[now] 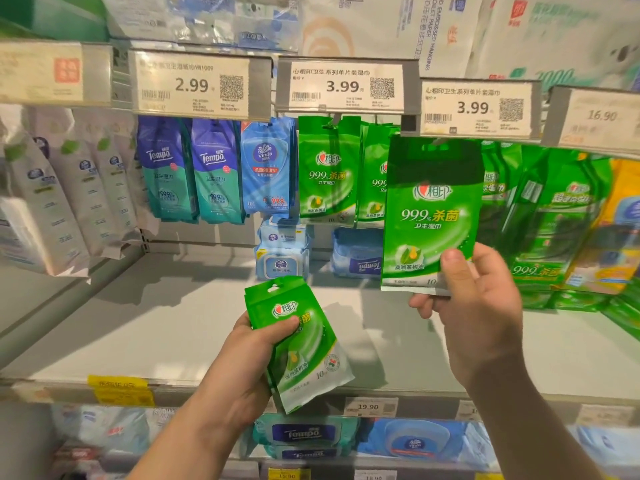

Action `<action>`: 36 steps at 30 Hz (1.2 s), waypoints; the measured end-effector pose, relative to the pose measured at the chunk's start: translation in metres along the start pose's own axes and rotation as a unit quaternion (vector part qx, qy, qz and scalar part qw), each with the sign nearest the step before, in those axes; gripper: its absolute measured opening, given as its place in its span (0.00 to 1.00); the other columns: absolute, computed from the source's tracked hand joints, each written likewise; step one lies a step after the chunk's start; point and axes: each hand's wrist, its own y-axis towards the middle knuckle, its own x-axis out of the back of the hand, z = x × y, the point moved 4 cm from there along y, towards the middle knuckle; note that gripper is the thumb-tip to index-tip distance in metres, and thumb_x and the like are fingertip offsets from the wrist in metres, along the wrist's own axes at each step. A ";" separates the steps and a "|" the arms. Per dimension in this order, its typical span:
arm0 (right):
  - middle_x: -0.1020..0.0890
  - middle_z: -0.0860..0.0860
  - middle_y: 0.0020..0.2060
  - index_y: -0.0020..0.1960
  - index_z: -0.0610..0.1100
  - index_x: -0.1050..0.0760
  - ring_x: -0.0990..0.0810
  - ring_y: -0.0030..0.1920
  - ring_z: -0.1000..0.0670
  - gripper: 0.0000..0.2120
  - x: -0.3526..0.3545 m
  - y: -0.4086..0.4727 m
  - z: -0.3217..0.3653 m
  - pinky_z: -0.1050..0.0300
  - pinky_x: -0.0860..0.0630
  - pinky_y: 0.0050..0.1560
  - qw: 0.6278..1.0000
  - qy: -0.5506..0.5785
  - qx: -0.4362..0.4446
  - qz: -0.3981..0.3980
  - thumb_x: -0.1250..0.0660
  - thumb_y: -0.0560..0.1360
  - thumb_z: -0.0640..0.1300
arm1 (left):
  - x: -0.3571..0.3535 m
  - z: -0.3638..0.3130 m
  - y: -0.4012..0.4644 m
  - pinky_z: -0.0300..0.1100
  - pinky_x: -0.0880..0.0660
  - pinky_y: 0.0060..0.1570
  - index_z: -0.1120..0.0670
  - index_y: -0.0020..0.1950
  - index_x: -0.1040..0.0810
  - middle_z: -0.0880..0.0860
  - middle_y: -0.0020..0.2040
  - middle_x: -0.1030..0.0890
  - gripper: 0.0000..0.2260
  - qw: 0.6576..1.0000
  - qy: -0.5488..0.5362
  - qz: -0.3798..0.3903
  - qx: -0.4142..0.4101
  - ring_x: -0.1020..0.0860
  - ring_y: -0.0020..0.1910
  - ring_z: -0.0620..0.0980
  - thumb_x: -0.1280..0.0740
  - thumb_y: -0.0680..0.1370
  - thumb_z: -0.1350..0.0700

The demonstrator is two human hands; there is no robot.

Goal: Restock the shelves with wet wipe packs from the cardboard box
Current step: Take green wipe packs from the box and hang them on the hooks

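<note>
My right hand (481, 306) pinches the bottom corner of a green wet wipe pack (433, 213) and holds it upright, its top just under the 3.99 price tag (478, 109) by the hanging hooks. My left hand (252, 355) grips a small stack of the same green packs (301, 344), tilted, low in front of the grey shelf board (166, 327). More green packs (327, 171) hang on a hook to the left of the raised one. The cardboard box is out of view.
Blue Tempo packs (188, 171) and a Vinda pack (268, 168) hang at left, white packs (65, 202) further left. Boxed wipes (282, 251) sit at the shelf's back. Green and yellow packs (568, 223) crowd the right. A lower shelf holds Tempo packs (304, 434).
</note>
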 end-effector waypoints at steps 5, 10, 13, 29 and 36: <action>0.24 0.47 0.31 0.43 0.42 0.31 0.21 0.31 0.46 0.11 -0.005 0.000 -0.018 0.54 0.25 0.32 0.997 0.002 -0.047 0.057 0.37 0.84 0.42 | 0.003 -0.001 0.000 0.53 0.18 0.49 0.56 0.65 0.24 0.60 0.53 0.13 0.17 1.000 -0.002 -0.007 0.001 0.14 0.50 0.62 0.30 0.77 0.67; 0.19 0.48 0.34 0.48 0.41 0.27 0.19 0.31 0.47 0.08 -0.016 0.010 -0.014 0.58 0.22 0.31 0.998 0.024 -0.021 0.058 0.39 0.84 0.44 | 0.005 -0.004 -0.002 0.54 0.18 0.50 0.56 0.65 0.24 0.61 0.52 0.13 0.17 1.000 -0.009 -0.011 -0.001 0.14 0.50 0.62 0.31 0.77 0.67; 0.19 0.49 0.32 0.48 0.42 0.28 0.19 0.29 0.49 0.09 -0.023 0.023 -0.014 0.59 0.22 0.30 0.999 0.011 -0.027 0.036 0.39 0.85 0.45 | 0.005 -0.005 -0.003 0.53 0.18 0.49 0.56 0.65 0.24 0.61 0.52 0.13 0.17 1.000 -0.013 -0.009 -0.003 0.14 0.49 0.62 0.31 0.77 0.67; 0.18 0.43 0.33 0.48 0.42 0.30 0.16 0.31 0.49 0.09 -0.038 0.048 -0.029 0.59 0.18 0.33 0.994 0.030 -0.101 -0.010 0.40 0.86 0.44 | 0.013 -0.009 -0.009 0.52 0.19 0.45 0.55 0.63 0.24 0.61 0.52 0.13 0.15 1.000 -0.026 -0.011 -0.001 0.13 0.44 0.60 0.34 0.78 0.67; 0.19 0.42 0.42 0.51 0.40 0.28 0.15 0.34 0.49 0.07 -0.026 0.043 -0.044 0.56 0.18 0.38 0.983 0.067 -0.171 -0.029 0.39 0.85 0.42 | 0.011 -0.012 -0.010 0.54 0.19 0.50 0.56 0.65 0.24 0.60 0.53 0.13 0.15 1.000 -0.007 0.005 -0.012 0.13 0.48 0.60 0.31 0.79 0.65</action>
